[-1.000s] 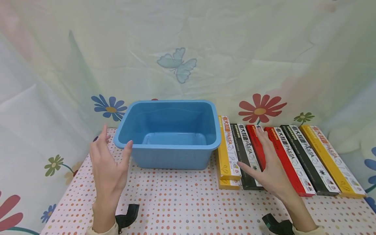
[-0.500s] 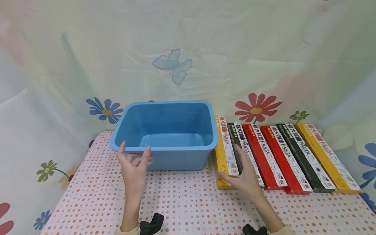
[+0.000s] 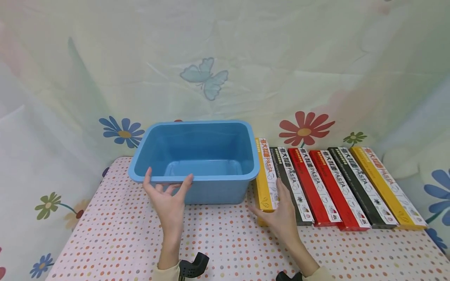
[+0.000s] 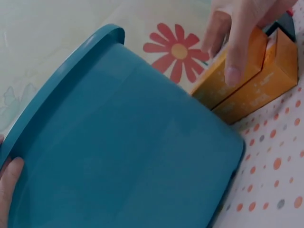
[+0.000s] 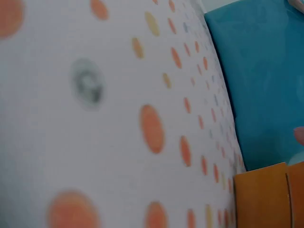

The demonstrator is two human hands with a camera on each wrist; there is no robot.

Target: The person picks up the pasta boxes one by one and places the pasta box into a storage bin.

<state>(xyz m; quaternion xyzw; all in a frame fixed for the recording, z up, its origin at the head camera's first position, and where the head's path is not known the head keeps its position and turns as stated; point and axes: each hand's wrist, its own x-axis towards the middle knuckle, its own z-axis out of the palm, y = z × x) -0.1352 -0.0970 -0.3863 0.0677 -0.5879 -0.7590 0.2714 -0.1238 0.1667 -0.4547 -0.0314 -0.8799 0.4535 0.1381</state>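
A blue plastic tub (image 3: 211,191) stands at the back of the table. My left hand (image 3: 168,208) is at its front rim, index finger and thumb spread, other fingers bent below the rim; in the left wrist view fingertips (image 4: 10,178) lie at the rim. My right hand (image 3: 281,218) is spread over the near end of the upper yellow pasta box (image 3: 265,191), thumb on its left, fingers on its right. The box lies on another yellow box (image 4: 259,95) beside the tub. Whether the right fingers touch the box, I cannot tell.
Right of the yellow stack lie black (image 3: 291,183) and red (image 3: 313,187) pasta boxes, then another red (image 3: 339,191), a black (image 3: 362,187) and a yellow box (image 3: 388,187). A dotted cloth (image 3: 225,242) covers the table; a flowered curtain (image 3: 263,58) hangs behind.
My left hand has moved right and inward to the tub's front rim. The right hand has moved left from the red and black boxes to the yellow stack. The view has shifted slightly.
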